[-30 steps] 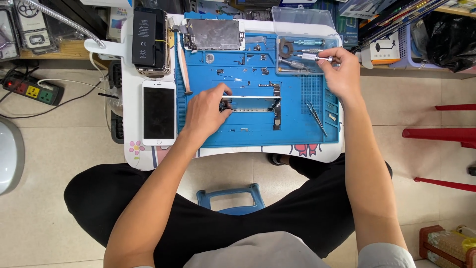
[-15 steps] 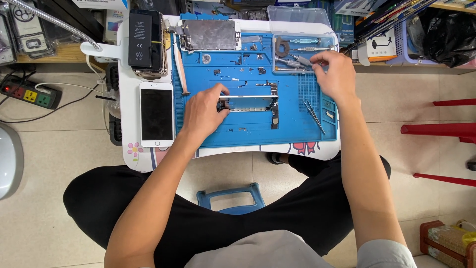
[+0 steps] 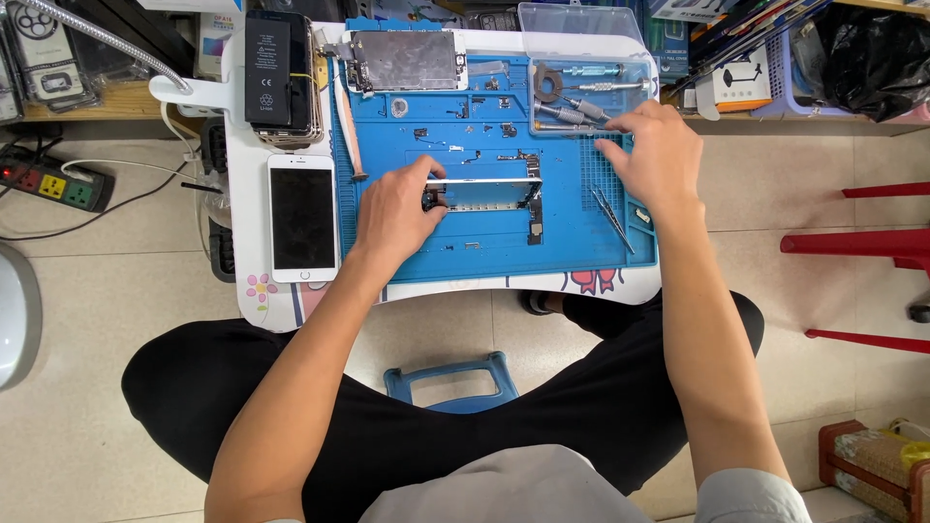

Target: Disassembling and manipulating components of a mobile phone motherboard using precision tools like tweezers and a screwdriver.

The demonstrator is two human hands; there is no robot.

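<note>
Left hand (image 3: 392, 215) pinches the left end of the phone frame (image 3: 481, 195) on the blue mat (image 3: 504, 247). Right hand (image 3: 651, 155) — earlier raised by the tool tray (image 3: 581, 68) — has dropped, fingers spread, nothing visibly held; tool selection seemingly unfinished.

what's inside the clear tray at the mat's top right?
The clear tray holds metal screwdrivers and a dark round part. The right hand covers its lower right corner, so whatever lies there is hidden.
</note>
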